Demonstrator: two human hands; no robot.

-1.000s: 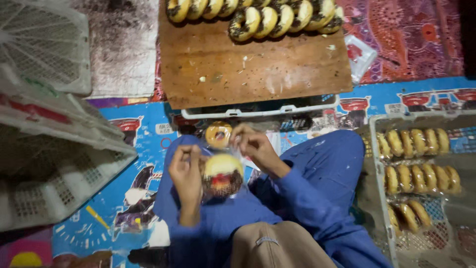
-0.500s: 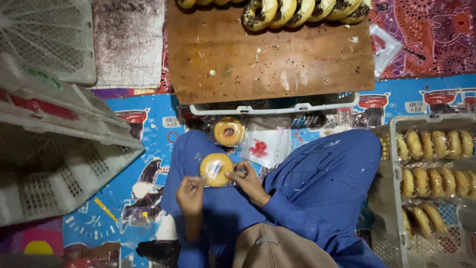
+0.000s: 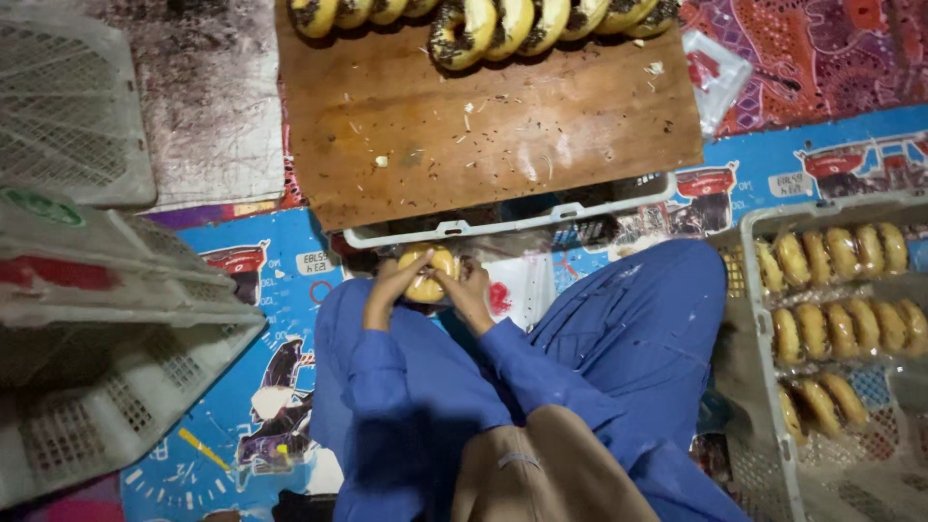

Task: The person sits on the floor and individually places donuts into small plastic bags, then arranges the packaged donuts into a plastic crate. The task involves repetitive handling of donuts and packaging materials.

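Head view, hands: the left hand [image 3: 389, 290] and the right hand [image 3: 468, 293] are meeting just left of the frame's centre, both gripping one yellow ring-shaped bun [image 3: 429, 275] from opposite sides, fingers curled over its edges.
Bun in hand: it is sitting between the two hands, just below the white plastic tray [image 3: 503, 224] edge and above the person's lap in blue clothing [image 3: 619, 338].
White sheet: a piece of white paper or plastic with a red mark [image 3: 512, 295] is lying just right of the right hand, on the blue trouser leg.
Wooden board: a brown wooden board [image 3: 503, 126] is filling the upper middle of the frame, scattered with crumbs, with a row of dark-sprinkled buns [image 3: 483, 24] lined along its top edge.
Right side: a grey crate [image 3: 754, 387] is holding rows of packed buns [image 3: 831, 309].
Left side: stacked pale plastic crates [image 3: 87, 319] are leaning along the left edge.
Floor: a blue printed mat [image 3: 271, 387] is spreading beneath everything.
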